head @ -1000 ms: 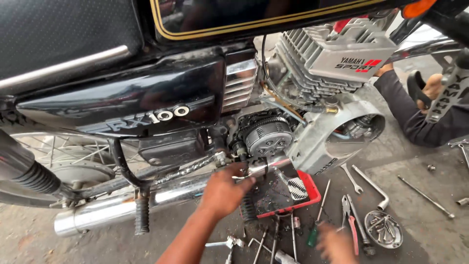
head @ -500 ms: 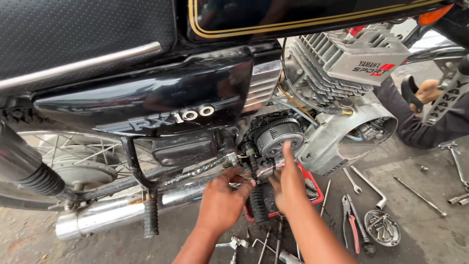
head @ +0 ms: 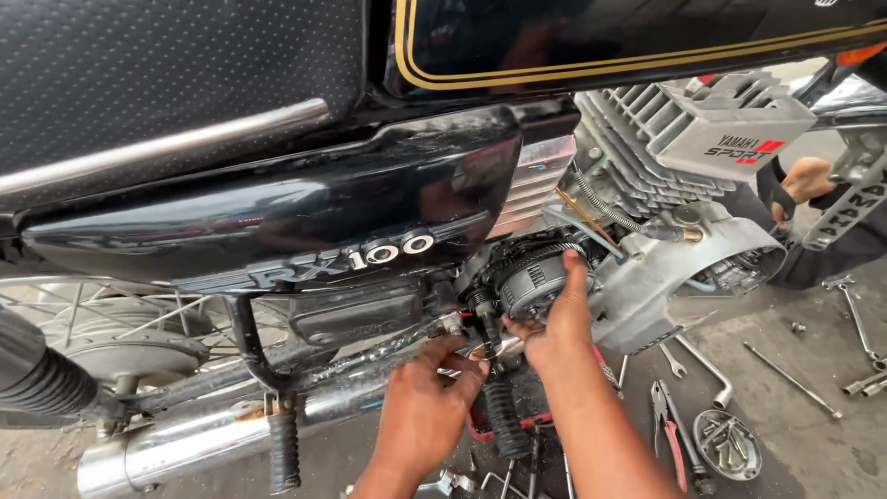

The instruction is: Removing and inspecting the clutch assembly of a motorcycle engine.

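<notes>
Chrome exhaust pipe (head: 185,448) at 8 o'clock; L hand (head: 425,407) just R of it, fingers curled narrow at the kick-lever base (head: 480,310), grip unclear; R hand (head: 554,323) at 1 o'clock from L, fingertips spread on the round clutch assy (head: 534,275); pliers (head: 670,425) on floor at 4 o'clock.

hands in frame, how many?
3. Left hand at the shaft under the side cover; right hand on the round clutch; another person's hand at the far right. Others may be hidden.
</notes>
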